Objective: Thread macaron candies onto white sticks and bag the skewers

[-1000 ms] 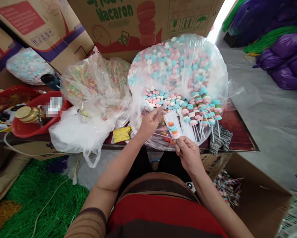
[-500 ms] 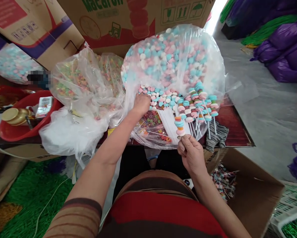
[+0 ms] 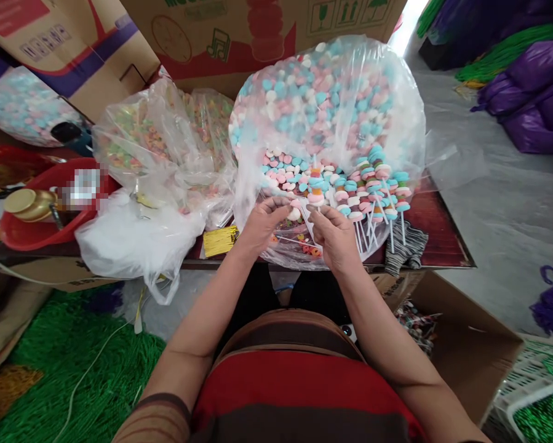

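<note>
My right hand [image 3: 335, 231] pinches the lower end of a candy skewer [image 3: 316, 184], which stands upright with pink, blue and orange pieces stacked on it. Close beside it, my left hand [image 3: 267, 223] is closed on a pink and white marshmallow candy [image 3: 295, 210]. Both hands are over the front of a big clear bag [image 3: 387, 80] full of pink, blue and white candies. Loose candies [image 3: 288, 172] lie at its mouth. To the right rest several filled skewers [image 3: 377, 191]. White sticks and ring candies [image 3: 311, 249] show partly beneath my hands.
A clear bag of ring candies [image 3: 160, 135] and a white plastic bag [image 3: 138, 243] lie at left, near yellow twist ties [image 3: 219, 241]. A red basin [image 3: 64, 227] stands further left. A grey glove [image 3: 408, 249] lies right; an open carton [image 3: 470, 344] stands below.
My left hand went into the loose candies, then came back toward my right hand with a marshmallow candy. My right hand raised the skewer and shifted slightly left.
</note>
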### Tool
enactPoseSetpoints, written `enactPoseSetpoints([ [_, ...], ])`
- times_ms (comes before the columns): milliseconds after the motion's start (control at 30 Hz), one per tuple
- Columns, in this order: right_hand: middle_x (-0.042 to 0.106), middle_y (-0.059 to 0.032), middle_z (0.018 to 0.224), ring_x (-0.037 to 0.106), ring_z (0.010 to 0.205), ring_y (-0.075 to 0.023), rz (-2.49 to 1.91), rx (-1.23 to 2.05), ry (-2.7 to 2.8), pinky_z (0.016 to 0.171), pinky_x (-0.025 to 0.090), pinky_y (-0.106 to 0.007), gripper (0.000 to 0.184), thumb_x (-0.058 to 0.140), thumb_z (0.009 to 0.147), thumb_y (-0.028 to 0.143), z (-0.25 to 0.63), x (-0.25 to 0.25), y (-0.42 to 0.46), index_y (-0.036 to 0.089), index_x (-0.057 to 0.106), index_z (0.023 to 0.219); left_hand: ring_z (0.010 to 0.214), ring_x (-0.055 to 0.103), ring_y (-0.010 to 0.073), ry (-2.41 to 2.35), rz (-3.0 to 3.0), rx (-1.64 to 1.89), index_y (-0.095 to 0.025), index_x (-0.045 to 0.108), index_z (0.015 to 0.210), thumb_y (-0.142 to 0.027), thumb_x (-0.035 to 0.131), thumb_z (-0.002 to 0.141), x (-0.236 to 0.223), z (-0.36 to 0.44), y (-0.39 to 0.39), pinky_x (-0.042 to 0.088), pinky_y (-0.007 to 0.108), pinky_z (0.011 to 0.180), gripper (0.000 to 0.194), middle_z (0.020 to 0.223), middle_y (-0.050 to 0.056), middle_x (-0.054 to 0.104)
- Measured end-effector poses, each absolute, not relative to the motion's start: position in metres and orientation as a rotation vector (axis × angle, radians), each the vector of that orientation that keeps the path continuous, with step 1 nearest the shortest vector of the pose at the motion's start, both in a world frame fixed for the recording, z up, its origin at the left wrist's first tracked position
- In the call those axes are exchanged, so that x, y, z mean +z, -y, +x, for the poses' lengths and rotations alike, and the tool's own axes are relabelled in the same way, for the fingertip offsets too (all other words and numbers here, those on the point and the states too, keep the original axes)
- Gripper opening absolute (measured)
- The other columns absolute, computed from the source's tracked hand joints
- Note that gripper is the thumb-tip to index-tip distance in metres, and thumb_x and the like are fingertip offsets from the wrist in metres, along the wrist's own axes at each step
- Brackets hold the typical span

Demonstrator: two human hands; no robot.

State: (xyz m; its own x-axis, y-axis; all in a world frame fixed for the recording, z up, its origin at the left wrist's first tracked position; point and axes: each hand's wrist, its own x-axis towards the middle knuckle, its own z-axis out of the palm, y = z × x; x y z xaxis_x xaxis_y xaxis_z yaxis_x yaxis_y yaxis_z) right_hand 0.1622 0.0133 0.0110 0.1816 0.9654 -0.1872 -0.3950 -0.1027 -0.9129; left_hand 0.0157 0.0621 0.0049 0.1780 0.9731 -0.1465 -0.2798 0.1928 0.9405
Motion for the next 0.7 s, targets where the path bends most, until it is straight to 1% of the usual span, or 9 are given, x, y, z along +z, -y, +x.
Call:
enactPoseSetpoints([
  [67,0.044,0.0091,0.055,0.024,0.045,-0.0044,-1.115,1.362,0.716,0.041,0.017,-0.024,0.038,0.086,0.066,0.049,0.155,0.011,-0.016,0.019,0.068,0.082,0.066,0.06,0.0074,-0.918,0.841,1.114,-0.017,0.067,0.077,-0.033,0.091,0.06,0.002,0.02,-0.046,0.047,0.02,0.064,0.034,0.072,-0.004,0.068],
  [133,0.041,0.0103,0.051,0.023,0.043,-0.0038,-1.104,1.415,0.722,0.041,0.015,-0.023,0.042,0.089,0.063,0.052,0.152,0.009,-0.014,0.019,0.067,0.078,0.064,0.059,0.0063,-0.895,0.796,1.131,-0.016,0.067,0.076,-0.03,0.094,0.057,0.0,0.021,-0.036,0.046,0.019,0.061,0.035,0.071,-0.004,0.067],
  [200,0.041,0.0106,0.049,0.024,0.042,-0.0033,-1.099,1.451,0.711,0.04,0.015,-0.022,0.044,0.091,0.061,0.051,0.152,0.008,-0.01,0.019,0.065,0.076,0.062,0.059,0.0061,-0.866,0.752,1.133,-0.017,0.068,0.077,-0.031,0.096,0.057,-0.002,0.019,-0.029,0.044,0.018,0.056,0.037,0.071,-0.004,0.067],
  [267,0.043,0.0107,0.05,0.025,0.042,-0.0032,-1.1,1.448,0.691,0.04,0.018,-0.021,0.043,0.092,0.062,0.048,0.154,0.008,-0.005,0.02,0.064,0.076,0.058,0.059,0.0063,-0.82,0.684,1.13,-0.018,0.069,0.084,-0.035,0.097,0.058,-0.002,0.017,-0.024,0.041,0.019,0.05,0.041,0.073,-0.004,0.068],
  [367,0.048,0.0103,0.055,0.027,0.043,-0.003,-1.099,1.399,0.664,0.04,0.021,-0.02,0.041,0.092,0.063,0.044,0.154,0.01,0.0,0.02,0.062,0.078,0.056,0.06,0.0065,-0.745,0.574,1.181,-0.021,0.07,0.089,-0.039,0.098,0.057,-0.005,0.016,-0.019,0.041,0.019,0.049,0.046,0.075,-0.005,0.069],
  [467,0.05,0.0095,0.058,0.026,0.044,-0.0031,-1.093,1.414,0.645,0.04,0.018,-0.02,0.042,0.091,0.063,0.045,0.149,0.009,0.003,0.02,0.062,0.082,0.059,0.059,0.0054,-0.726,0.584,1.282,-0.023,0.07,0.085,-0.04,0.099,0.056,-0.011,0.019,-0.018,0.042,0.018,0.052,0.044,0.075,-0.006,0.068],
  [533,0.05,0.0093,0.06,0.025,0.044,-0.0034,-1.076,1.436,0.64,0.039,0.016,-0.021,0.044,0.09,0.064,0.048,0.144,0.007,0.005,0.021,0.062,0.083,0.06,0.056,0.0049,-0.746,0.688,1.337,-0.023,0.071,0.084,-0.046,0.097,0.06,-0.016,0.021,-0.019,0.042,0.019,0.055,0.042,0.076,-0.006,0.067],
  [600,0.052,0.0087,0.061,0.025,0.044,-0.0036,-1.065,1.433,0.644,0.04,0.015,-0.022,0.044,0.089,0.065,0.051,0.14,0.005,0.006,0.021,0.06,0.081,0.064,0.056,0.0064,-0.804,0.85,1.361,-0.024,0.074,0.089,-0.054,0.091,0.067,-0.02,0.02,-0.019,0.045,0.02,0.06,0.041,0.079,-0.004,0.068],
  [700,0.055,0.0071,0.064,0.025,0.044,-0.0038,-1.099,1.391,0.656,0.04,0.015,-0.023,0.045,0.085,0.068,0.056,0.137,0.002,0.008,0.021,0.06,0.079,0.082,0.065,0.0129,-0.933,1.185,1.34,-0.024,0.076,0.1,-0.064,0.077,0.081,-0.023,0.016,-0.017,0.052,0.027,0.078,0.044,0.092,0.001,0.073],
])
